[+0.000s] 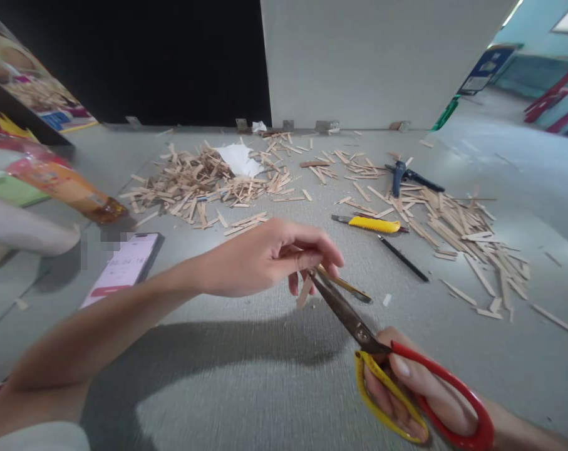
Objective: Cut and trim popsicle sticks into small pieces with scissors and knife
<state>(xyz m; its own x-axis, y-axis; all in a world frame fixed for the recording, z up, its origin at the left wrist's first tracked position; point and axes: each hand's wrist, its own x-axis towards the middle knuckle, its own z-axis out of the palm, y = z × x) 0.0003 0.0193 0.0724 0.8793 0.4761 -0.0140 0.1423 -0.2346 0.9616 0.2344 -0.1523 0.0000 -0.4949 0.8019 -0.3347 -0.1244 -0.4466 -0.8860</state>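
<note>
My right hand (410,369) has its fingers through the red and yellow handles of a pair of scissors (344,310), whose blades point up and left. At the blade tips, my left hand (269,257) is closed in a pinch on a small, thin wooden strip (305,293), which hangs below the fingers. The fingertips partly hide the blade ends, so I cannot tell whether they touch the strip. Just beyond the blades lies a slim gold-coloured knife (347,287). A small pale scrap (387,300) rests to its right.
A yellow cutter (375,224), a black pen (403,259) and dark-handled pliers (399,178) lie beyond my hands. Heaps of wooden strips (185,185) spread across the table. A phone (124,266) and a bottle (77,185) are at left. An upright panel (359,62) closes the back.
</note>
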